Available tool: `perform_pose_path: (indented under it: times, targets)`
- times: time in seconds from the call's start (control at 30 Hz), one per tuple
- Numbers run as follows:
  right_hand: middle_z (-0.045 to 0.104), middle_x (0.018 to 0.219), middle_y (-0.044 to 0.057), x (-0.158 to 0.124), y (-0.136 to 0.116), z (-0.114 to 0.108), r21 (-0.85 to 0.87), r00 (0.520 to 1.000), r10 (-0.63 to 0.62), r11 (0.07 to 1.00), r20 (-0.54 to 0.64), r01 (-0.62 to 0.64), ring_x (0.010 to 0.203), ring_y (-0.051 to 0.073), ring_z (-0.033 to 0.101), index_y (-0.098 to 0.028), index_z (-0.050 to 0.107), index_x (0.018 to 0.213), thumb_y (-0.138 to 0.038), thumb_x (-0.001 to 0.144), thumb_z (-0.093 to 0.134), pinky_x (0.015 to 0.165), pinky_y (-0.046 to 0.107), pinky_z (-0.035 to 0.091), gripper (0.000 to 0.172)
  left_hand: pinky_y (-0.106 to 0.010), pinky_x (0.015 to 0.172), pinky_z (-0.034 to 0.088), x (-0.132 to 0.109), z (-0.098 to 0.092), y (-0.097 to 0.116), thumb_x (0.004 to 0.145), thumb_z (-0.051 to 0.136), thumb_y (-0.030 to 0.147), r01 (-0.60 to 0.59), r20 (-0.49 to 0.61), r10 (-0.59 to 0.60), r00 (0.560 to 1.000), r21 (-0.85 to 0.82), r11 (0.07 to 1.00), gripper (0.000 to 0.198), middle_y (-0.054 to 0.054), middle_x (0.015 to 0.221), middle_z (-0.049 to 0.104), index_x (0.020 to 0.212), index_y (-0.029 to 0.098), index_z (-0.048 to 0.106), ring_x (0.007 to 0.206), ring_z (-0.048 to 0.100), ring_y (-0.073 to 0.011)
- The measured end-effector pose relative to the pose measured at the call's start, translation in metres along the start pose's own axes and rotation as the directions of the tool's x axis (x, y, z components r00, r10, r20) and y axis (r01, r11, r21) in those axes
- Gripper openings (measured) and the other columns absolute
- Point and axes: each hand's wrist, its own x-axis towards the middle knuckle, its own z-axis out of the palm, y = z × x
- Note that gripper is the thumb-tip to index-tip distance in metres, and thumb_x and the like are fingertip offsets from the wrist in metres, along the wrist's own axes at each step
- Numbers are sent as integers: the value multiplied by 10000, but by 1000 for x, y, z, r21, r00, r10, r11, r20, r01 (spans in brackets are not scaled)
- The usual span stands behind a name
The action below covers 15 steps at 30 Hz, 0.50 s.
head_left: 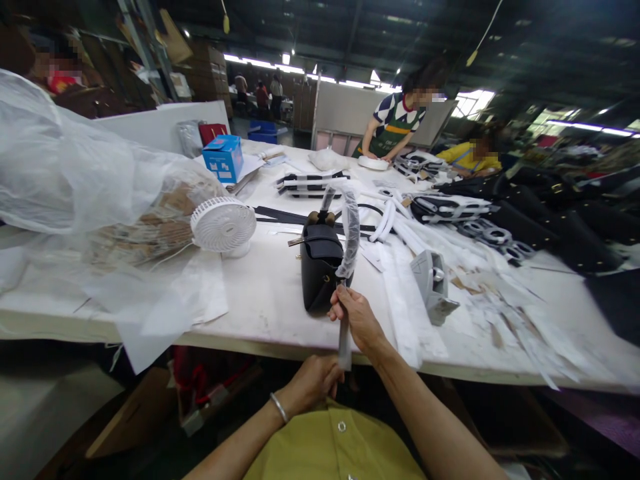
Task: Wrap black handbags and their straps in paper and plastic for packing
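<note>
Black bag [316, 283], plastic-wrapped handle [351, 233] — right hand [361, 319] pinching translucent strip [345, 350]

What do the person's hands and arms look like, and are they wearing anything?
The left hand and right hand wear no gloves, and no sleeves show. A silver bangle circles the left wrist only.

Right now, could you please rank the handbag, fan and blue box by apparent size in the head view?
1. Handbag
2. Fan
3. Blue box
It stands farther back, so true sizes may differ.
</note>
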Motion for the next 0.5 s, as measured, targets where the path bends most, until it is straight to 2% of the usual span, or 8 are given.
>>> perform_pose_path:
  times: [0.13, 0.2, 0.27, 0.3, 0.37, 0.43, 0.47, 0.5]
  targets:
    - [666, 637, 29, -5, -18, -18, -444, 998, -39, 894, 42, 54, 658, 190, 606, -186, 683, 787, -621, 855, 564, 682, 316, 437, 455, -205, 502, 344, -15, -24, 31, 863, 593, 292, -58, 98, 49, 994, 90, 994, 230, -3, 599, 653, 660, 211, 666, 522, 551, -128]
    - [716, 765, 41, -15, -37, -22, -632, 980, -201, 760, -9, 150, 764, 218, 637, -205, 710, 816, -555, 853, 613, 734, 327, 449, 365, -211, 537, 387, -20, -45, 69, 927, 515, 283, -116, 20, 115, 993, 193, 974, 270, -6, 616, 655, 734, 215, 692, 540, 564, -127]
    - [730, 839, 36, -30, -61, -19, -694, 916, -398, 673, -51, 254, 829, 224, 653, -220, 714, 853, -472, 882, 617, 781, 332, 467, 272, -223, 577, 436, -25, -65, 115, 945, 507, 277, -231, -103, 265, 959, 261, 937, 252, -12, 646, 664, 805, 219, 708, 563, 593, -132]
    - [732, 851, 34, -40, -74, -15, -695, 877, -479, 648, -52, 313, 842, 218, 659, -223, 713, 874, -434, 910, 592, 794, 331, 477, 246, -232, 586, 454, -28, -74, 138, 936, 526, 259, -312, -184, 374, 909, 297, 903, 213, -16, 667, 676, 846, 226, 716, 571, 605, -136]
    - [731, 855, 30, -61, -102, -4, -676, 793, -610, 580, 11, 455, 833, 203, 667, -228, 711, 910, -364, 947, 557, 783, 330, 498, 209, -255, 605, 490, -37, -87, 179, 914, 554, 210, -459, -343, 586, 734, 386, 800, 179, -9, 691, 695, 946, 259, 723, 582, 622, -146]
    - [732, 869, 29, -83, -129, 9, -643, 687, -719, 476, 109, 600, 841, 199, 673, -242, 711, 959, -303, 955, 559, 787, 340, 513, 164, -283, 631, 526, -47, -94, 210, 883, 595, 190, -532, -369, 720, 588, 494, 688, 238, 0, 734, 713, 1055, 305, 712, 630, 646, -162]
    - [733, 872, 33, -93, -142, 15, -625, 632, -760, 421, 154, 658, 850, 203, 677, -246, 712, 981, -286, 957, 558, 804, 355, 519, 160, -299, 639, 539, -51, -96, 221, 882, 598, 203, -542, -372, 757, 538, 535, 648, 266, 0, 747, 718, 1095, 323, 703, 662, 657, -174]
    - [733, 871, 37, -101, -153, 21, -601, 578, -792, 369, 195, 709, 856, 210, 680, -248, 711, 998, -285, 960, 556, 821, 373, 524, 164, -314, 647, 551, -56, -98, 229, 892, 592, 235, -537, -370, 766, 526, 554, 636, 284, -2, 772, 724, 1135, 347, 688, 699, 664, -185]
